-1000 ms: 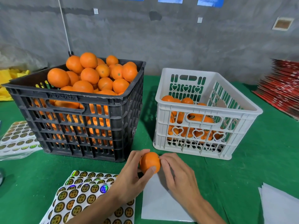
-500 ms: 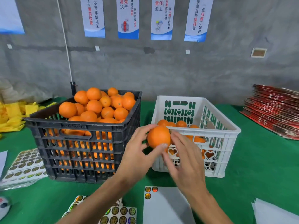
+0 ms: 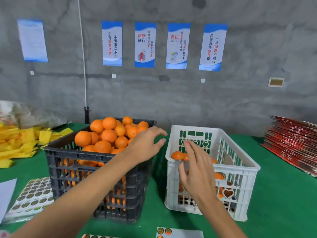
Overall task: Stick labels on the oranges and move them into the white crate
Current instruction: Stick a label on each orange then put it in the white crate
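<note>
Work surface: a table covered in green felt-like cloth [image 3: 283, 194], matt and slightly napped, set against a rough grey concrete wall [image 3: 240, 100] carrying five blue-and-white paper posters [image 3: 145, 45].

Black slatted plastic crate [image 3: 96, 177], rectangular, open lattice sides, standing left of centre. It is heaped above its rim with round, glossy, dimpled oranges [image 3: 109, 135].

White plastic crate with heart-shaped cut-outs [image 3: 240, 191], rectangular, just beside the black crate on its right. It holds a shallow layer of labelled-stage oranges [image 3: 177, 155], seen over the rim and through the lattice; whether each carries a label cannot be told.

Stack of red glossy printed sheets [image 3: 293, 141] at the right edge. Pile of crumpled yellow pieces [image 3: 20, 143] at the left edge, material unclear. Sheets of round gold-and-dark stickers [image 3: 32, 194] lie flat left of the black crate; a white backing sheet with a few stickers [image 3: 178, 233] lies at the bottom edge.

Left hand [image 3: 145, 145]: above the near right corner of the black crate, fingers spread and loosely bent, holding nothing.

Right hand [image 3: 197, 169]: over the near left part of the white crate, fingers straight and apart, blurred, holding nothing.
</note>
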